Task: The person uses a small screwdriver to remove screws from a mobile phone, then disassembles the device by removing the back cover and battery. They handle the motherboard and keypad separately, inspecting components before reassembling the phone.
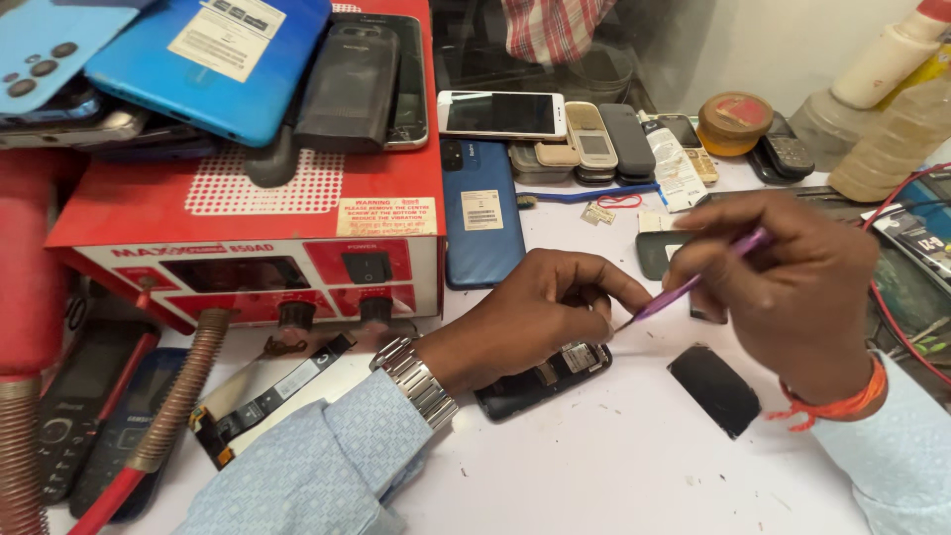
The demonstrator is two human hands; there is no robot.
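Note:
My left hand (540, 307) presses down on a small black phone (540, 381) lying open on the white table, its insides showing. My right hand (792, 277) holds a thin purple tool (693, 282) like a pen, with the tip pointing at the phone beside my left fingers. A black back cover (715, 388) lies loose on the table just right of the phone. A metal watch sits on my left wrist, and an orange thread circles my right wrist.
A red box-shaped station (248, 213) stands at left with several phones piled on top. A blue phone (482, 213) lies beside it, more phones line the back (584, 134), bottles (892, 109) stand at right, and a person in a checked shirt (550, 25) is behind.

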